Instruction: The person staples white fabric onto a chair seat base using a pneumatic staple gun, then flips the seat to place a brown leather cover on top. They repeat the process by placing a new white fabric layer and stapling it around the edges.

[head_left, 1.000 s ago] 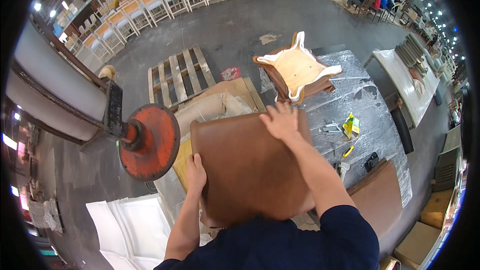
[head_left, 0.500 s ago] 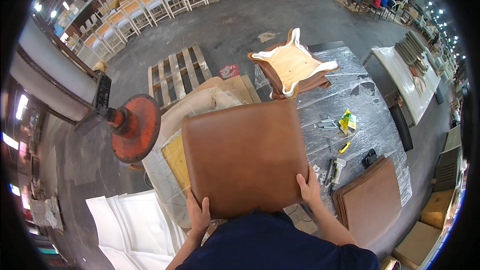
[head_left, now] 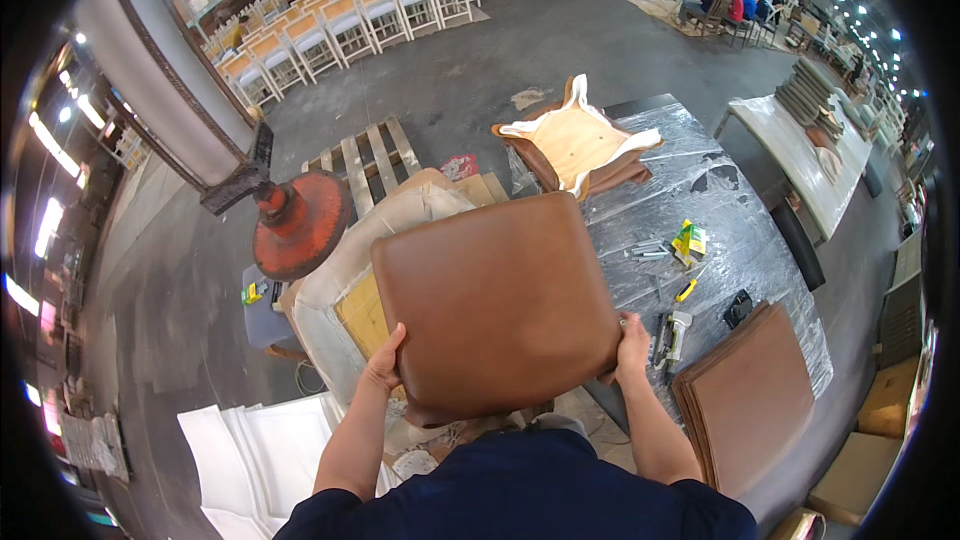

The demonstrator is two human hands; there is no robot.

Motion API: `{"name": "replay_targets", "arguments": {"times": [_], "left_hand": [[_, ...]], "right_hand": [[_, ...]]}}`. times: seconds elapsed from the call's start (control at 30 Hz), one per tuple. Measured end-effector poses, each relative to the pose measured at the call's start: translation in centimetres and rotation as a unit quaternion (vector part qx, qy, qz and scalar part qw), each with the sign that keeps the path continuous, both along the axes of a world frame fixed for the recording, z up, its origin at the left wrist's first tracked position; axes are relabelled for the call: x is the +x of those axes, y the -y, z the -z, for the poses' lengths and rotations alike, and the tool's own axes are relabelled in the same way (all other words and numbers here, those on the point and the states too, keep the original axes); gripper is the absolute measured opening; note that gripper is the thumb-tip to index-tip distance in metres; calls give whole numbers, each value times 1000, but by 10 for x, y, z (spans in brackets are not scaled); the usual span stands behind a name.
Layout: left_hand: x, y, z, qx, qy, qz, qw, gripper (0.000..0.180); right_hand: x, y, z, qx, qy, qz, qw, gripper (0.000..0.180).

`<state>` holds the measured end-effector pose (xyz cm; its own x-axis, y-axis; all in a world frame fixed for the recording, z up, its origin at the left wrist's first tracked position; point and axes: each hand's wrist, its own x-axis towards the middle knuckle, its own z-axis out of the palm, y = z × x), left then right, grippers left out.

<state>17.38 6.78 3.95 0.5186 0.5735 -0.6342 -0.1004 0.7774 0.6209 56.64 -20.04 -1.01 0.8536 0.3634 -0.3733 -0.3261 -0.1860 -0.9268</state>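
Observation:
A brown, leather-like seat cushion (head_left: 498,305) with rounded corners is held in front of me, smooth side up. My left hand (head_left: 386,360) grips its left edge near the close corner, thumb along the side. On the opposite edge, my right hand (head_left: 630,348) has its fingers curled at the rim and partly hidden beneath. Under the cushion's left side shows a padded support (head_left: 318,325) wrapped in pale sheeting, and a red round press disc (head_left: 303,225) on a post stands beside it. The cushion's underside is out of sight.
Right of me, a plastic-covered table (head_left: 690,190) bears a partly wrapped seat panel (head_left: 575,145), a staple gun (head_left: 678,332), a yellow cutter (head_left: 686,290) and stacked brown sheets (head_left: 748,395). White sheets (head_left: 265,455) lie at lower left; a wooden pallet (head_left: 375,162) lies beyond. Several people sit far right.
The cushion has tilted, its right side dropping lower. Both hands have shifted up along its edges, the right one curling further round the rim. My view has turned slightly.

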Motion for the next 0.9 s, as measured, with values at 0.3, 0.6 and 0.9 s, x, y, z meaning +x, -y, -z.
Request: {"name": "replay_targets", "arguments": {"times": [0.3,0.6,0.9], "left_hand": [[7,60,3,23,80,-7,996,68],[119,95,-40,67,145,63,985,62],[145,51,8,546,-154,282,774,83]], "right_hand": [[-156,53,-9,178,-439,-30,880,73],[-92,44,-21,296,-291,85,906,85],[42,30,-27,348,-153,144,914,87]]}}
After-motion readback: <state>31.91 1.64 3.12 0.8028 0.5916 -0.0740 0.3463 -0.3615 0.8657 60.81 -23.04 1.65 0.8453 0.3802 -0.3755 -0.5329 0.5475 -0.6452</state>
